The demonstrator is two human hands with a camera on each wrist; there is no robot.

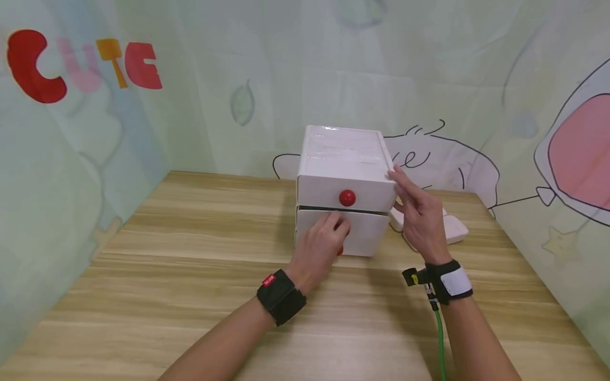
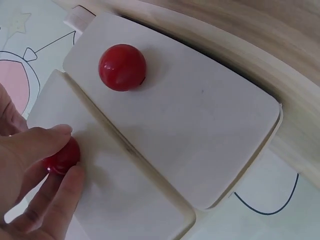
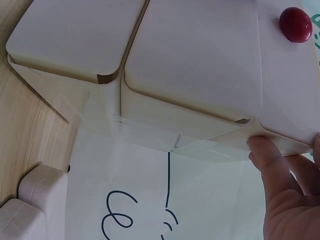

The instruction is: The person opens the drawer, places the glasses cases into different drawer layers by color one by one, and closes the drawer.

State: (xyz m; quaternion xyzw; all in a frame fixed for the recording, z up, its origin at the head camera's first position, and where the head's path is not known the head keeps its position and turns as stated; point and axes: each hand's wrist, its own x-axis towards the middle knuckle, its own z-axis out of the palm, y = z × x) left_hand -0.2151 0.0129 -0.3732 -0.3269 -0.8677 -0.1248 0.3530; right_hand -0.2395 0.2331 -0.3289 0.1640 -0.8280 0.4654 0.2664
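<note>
A white drawer cabinet (image 1: 345,153) stands on the table, its stacked drawers fitted with round red knobs. My left hand (image 1: 321,243) is at the front of the middle drawer. In the left wrist view, thumb and fingers pinch that drawer's knob (image 2: 65,157); the bottom drawer's knob (image 2: 122,67) is free. The top drawer's knob (image 1: 347,198) is untouched. A narrow dark gap shows below the top drawer's front. My right hand (image 1: 424,222) touches the cabinet's upper right edge, fingers extended; in the right wrist view its fingertips (image 3: 260,145) press the side wall.
Pale, rounded block-like pieces (image 1: 455,228) lie behind my right hand, to the right of the cabinet. The wooden table (image 1: 214,238) meets a printed cloth backdrop (image 1: 214,106) at its back and sides. A green cable (image 1: 440,338) hangs from the right wrist strap.
</note>
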